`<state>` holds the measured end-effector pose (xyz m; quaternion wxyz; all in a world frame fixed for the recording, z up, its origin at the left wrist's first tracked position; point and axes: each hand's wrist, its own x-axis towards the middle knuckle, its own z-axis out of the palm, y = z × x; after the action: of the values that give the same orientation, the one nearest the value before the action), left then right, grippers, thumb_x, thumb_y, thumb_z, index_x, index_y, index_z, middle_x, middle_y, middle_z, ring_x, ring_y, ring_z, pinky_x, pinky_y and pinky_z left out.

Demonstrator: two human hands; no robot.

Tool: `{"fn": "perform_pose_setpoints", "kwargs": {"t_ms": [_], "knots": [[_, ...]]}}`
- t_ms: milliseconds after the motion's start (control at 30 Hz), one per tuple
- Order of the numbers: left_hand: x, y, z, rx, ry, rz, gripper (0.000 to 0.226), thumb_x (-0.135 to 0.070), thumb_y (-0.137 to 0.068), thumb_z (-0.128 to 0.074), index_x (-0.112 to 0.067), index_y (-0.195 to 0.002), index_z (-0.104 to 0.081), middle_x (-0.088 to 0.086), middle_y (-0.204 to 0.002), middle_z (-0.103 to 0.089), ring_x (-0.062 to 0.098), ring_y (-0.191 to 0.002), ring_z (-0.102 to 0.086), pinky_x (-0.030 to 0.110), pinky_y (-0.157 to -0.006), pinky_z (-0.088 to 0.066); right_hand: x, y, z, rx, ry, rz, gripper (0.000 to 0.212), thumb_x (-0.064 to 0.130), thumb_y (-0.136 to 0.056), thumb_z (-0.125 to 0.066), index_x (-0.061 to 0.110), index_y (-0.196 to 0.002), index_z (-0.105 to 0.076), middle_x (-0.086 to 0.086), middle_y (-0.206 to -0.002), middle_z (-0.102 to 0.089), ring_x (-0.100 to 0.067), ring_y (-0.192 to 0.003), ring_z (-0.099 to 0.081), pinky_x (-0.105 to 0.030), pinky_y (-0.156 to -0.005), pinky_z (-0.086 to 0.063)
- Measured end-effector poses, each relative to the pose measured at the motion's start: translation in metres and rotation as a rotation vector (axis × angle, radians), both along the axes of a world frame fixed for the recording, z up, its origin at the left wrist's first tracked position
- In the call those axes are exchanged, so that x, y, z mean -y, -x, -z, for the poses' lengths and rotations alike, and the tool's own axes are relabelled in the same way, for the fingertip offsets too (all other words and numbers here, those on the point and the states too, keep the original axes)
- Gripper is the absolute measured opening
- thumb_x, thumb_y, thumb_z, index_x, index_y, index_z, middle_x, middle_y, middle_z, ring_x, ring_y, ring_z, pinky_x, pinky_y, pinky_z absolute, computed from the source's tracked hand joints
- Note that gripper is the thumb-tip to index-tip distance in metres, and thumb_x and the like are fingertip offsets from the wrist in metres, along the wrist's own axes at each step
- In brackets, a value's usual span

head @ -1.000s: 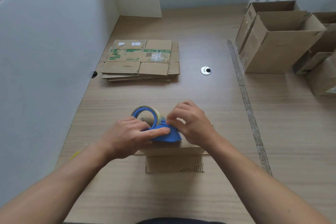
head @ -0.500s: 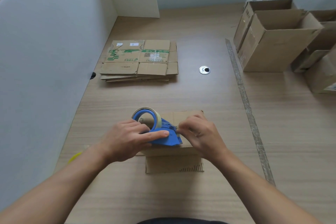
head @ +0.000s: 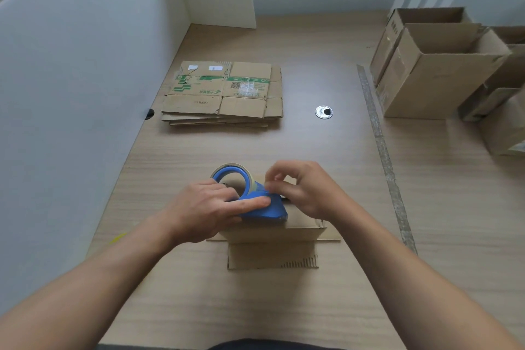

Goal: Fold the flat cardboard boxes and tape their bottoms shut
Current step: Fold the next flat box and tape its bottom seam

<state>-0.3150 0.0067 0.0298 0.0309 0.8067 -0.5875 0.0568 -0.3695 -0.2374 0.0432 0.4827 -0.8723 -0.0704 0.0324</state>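
Head view: near the middle of the frame, low on the counter (head: pixel 284 307), a small cardboard box (head: pixel 272 233) sits upside down with its lower flaps splayed out flat toward the viewer. A blue tape dispenser (head: pixel 264 209) rests on top of it. The left hand (head: pixel 204 213) grips the dispenser, its fingers curled round the body and the forefinger lying along the blue side. The right hand (head: pixel 306 193) is just beside it. Its thumb and forefinger pinch what looks to be the loose end of the tape (head: pixel 257 187) where it leaves the roll, though the strip itself is too thin to make out.

As to progress, I judge this box folded but not yet sealed, since no tape shows on the cardboard that can be seen. Several folded boxes (head: pixel 437 71) stand open in the upper right of the frame, so part of the work looks done. A stack of flat boxes (head: pixel 224 94) lies in the upper middle, left of a round metal grommet (head: pixel 324 112). All of those are left to fold and tape.
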Motion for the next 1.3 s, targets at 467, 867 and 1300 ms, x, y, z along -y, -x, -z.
{"fn": "perform_pose_setpoints", "kwargs": {"t_ms": [467,867,1300], "knots": [[0.011,0.004,-0.008,-0.149,-0.028,-0.061,0.059,-0.041,-0.089,-0.047,-0.039,-0.147,-0.035,-0.010,-0.071,-0.053,0.015,-0.057,-0.052,0.020,-0.054,-0.037,0.033,0.054,0.038,0.028,-0.031,0.353,0.024,0.018,-0.086,-0.076,0.036,-0.073,-0.066,0.016,-0.071,-0.064,-0.001,-0.080,-0.058,-0.010,-0.070,-0.040],[0.041,0.000,-0.023,-0.286,-0.138,-0.245,0.074,-0.055,-0.080,-0.040,-0.073,-0.138,0.001,-0.013,-0.078,-0.041,0.017,-0.065,-0.037,0.021,-0.054,-0.026,0.053,0.041,0.061,-0.481,-0.739,0.783,0.019,0.006,-0.093,-0.061,0.014,-0.076,-0.059,-0.005,-0.080,-0.055,-0.013,-0.076,-0.053,-0.034,-0.061,-0.057],[0.057,-0.009,-0.029,-0.427,-0.219,-0.324,0.075,-0.050,-0.080,-0.049,-0.076,-0.134,-0.005,-0.018,-0.065,-0.047,0.003,-0.063,-0.048,0.026,-0.058,-0.037,0.056,0.038,0.084,-0.606,-0.804,0.875,0.019,0.003,-0.095,-0.060,0.012,-0.079,-0.057,-0.004,-0.075,-0.057,-0.013,-0.070,-0.054,-0.034,-0.058,-0.055]]}}
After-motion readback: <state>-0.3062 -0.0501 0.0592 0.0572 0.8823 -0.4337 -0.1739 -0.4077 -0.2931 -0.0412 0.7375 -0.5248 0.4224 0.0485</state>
